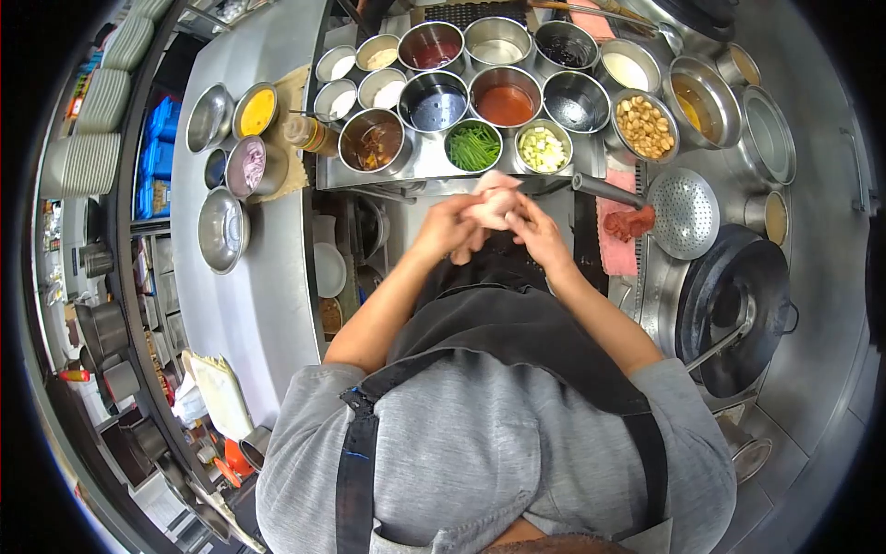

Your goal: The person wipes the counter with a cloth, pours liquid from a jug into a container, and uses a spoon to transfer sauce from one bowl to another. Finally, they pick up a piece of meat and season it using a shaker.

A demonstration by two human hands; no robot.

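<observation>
In front of my apron, both hands are closed on a crumpled pale pink cloth (496,205). My left hand (449,226) pinches its left side, and my right hand (538,231) grips the right side. The cloth is bunched up, and anything inside its folds is hidden. Just beyond it stand a metal pot of chopped green herbs (472,146) and a pot of diced pale green vegetable (544,150). Off to the right of my right hand, a perforated ladle (683,212) rests with its handle pointing left.
Several metal pots of sauces and seasonings line the shelf ahead, including red sauce (505,103) and peanuts (644,127). At right lie a red cloth (629,222) and a black wok (736,309). Bowls (223,231) and a bottle (309,135) stand on the left counter (242,314).
</observation>
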